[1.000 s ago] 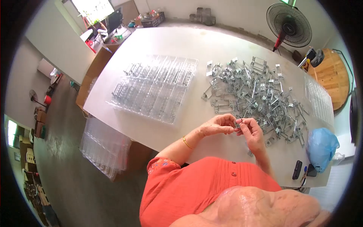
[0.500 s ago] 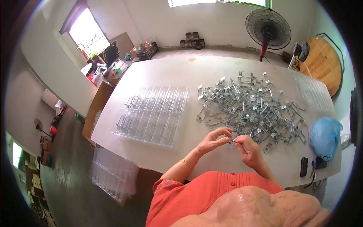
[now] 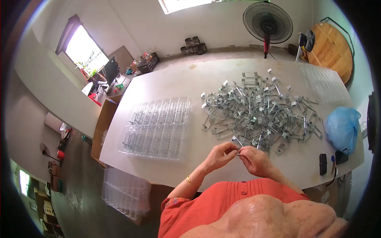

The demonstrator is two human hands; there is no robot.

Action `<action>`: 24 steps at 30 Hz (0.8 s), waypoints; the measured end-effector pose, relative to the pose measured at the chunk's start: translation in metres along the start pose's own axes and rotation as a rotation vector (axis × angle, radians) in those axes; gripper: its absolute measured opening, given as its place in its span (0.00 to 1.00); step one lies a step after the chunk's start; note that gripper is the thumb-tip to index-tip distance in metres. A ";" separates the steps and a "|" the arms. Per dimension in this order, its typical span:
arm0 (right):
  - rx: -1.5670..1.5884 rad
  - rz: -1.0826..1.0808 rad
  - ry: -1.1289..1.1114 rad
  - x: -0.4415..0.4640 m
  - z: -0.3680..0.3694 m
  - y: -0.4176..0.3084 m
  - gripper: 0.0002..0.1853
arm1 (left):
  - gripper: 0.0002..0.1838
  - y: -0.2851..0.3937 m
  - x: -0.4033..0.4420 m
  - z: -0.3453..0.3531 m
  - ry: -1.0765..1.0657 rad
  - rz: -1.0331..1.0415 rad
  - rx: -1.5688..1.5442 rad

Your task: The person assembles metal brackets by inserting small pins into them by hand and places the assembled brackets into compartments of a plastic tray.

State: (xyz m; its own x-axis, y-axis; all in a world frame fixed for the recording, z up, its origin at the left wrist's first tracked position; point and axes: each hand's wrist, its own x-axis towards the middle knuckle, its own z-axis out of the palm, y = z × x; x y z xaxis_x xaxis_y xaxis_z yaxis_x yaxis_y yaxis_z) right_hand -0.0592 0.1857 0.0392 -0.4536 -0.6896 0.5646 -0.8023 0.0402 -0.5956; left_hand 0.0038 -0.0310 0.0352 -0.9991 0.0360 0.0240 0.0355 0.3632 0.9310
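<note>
metal part (image 3: 238, 154), mostly hidden, is held in closed pinches by left hand (image 3: 218, 157) and right hand (image 3: 256, 162), seemingly being manipulated, with steadiness called for next.

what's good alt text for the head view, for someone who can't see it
A left hand and right hand hold a small metal piece over a table. Beyond them lies a heap of brackets, with a clear tray holding more to the left and a blue bag to the right.
</note>
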 end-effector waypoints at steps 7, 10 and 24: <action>-0.041 -0.090 -0.055 -0.007 0.016 -0.001 0.07 | 0.08 0.005 -0.016 0.002 0.056 -0.058 0.016; -0.041 -0.132 -0.055 -0.009 0.023 -0.001 0.06 | 0.08 0.006 -0.022 -0.001 0.081 -0.049 0.076; 0.142 0.099 -0.143 -0.026 0.046 0.001 0.08 | 0.05 0.029 -0.060 -0.113 0.586 0.063 0.377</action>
State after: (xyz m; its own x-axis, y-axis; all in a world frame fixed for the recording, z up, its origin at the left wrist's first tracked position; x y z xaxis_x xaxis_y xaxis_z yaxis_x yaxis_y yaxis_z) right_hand -0.0303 0.1702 -0.0022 -0.4596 -0.7832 0.4188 -0.6894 0.0174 -0.7242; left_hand 0.0623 -0.1284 0.1016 -0.8399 -0.4020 0.3646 -0.0060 0.6787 0.7344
